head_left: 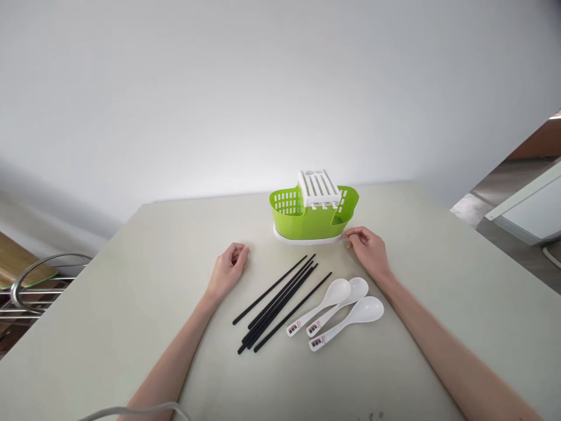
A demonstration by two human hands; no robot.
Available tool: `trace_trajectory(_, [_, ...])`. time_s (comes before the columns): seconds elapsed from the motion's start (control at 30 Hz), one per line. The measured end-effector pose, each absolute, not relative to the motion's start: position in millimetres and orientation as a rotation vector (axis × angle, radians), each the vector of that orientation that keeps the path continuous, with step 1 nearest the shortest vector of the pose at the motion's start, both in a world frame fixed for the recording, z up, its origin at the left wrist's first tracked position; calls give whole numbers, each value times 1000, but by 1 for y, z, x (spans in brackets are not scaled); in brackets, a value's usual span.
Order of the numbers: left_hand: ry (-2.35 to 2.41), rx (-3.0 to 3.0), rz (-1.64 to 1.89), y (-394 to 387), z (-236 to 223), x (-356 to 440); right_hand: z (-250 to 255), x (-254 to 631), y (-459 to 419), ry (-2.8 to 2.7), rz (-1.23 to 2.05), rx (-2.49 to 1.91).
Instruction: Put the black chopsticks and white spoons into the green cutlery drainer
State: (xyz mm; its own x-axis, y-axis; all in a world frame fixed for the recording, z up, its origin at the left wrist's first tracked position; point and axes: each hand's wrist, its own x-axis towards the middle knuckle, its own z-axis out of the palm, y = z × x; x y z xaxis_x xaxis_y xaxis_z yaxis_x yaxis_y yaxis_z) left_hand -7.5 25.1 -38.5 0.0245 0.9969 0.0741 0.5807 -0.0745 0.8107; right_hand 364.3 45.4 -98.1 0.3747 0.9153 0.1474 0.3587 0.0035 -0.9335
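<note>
At the far side of the pale grey-green worktop [131,292], near the white wall [263,88], stands a bright green plastic cutlery basket [318,227] with perforated ends. A white slotted plastic rack [322,190] spans its middle; a white plastic base [298,241] lies beneath it. The basket is located just beside the right grip [368,248], on its far left side, and farther from the left grip [231,263], beyond it and to its right.

Between the two forearms lie thin black chopsticks [279,303], set diagonally with their narrow ends toward the basket. To their right rest three white spoons [338,290]; the bowls of two of them overlap. Each spoon handle bears a red and dark printed mark, too small to read.

The left grip rests on the worktop, its fingers loosely curled together, with nothing visible in it. The right grip has thumb and forefinger close together at the right end of the base; whether they clamp its edge or merely touch it cannot be told.
</note>
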Motion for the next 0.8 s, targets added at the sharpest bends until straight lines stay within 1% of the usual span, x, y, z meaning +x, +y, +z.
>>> trace_trajectory(0.27, [1639, 1774, 863, 25, -41, -10, -101, 365, 45, -1165, 671, -1509])
trace_trajectory(0.47, [1666, 1780, 859, 24, -39, -9, -105, 367, 46, -1152, 616, -1505])
trace_trajectory(0.8, [1664, 1807, 839, 23, -36, -7, -97, 365, 43, -1111, 664, -1545])
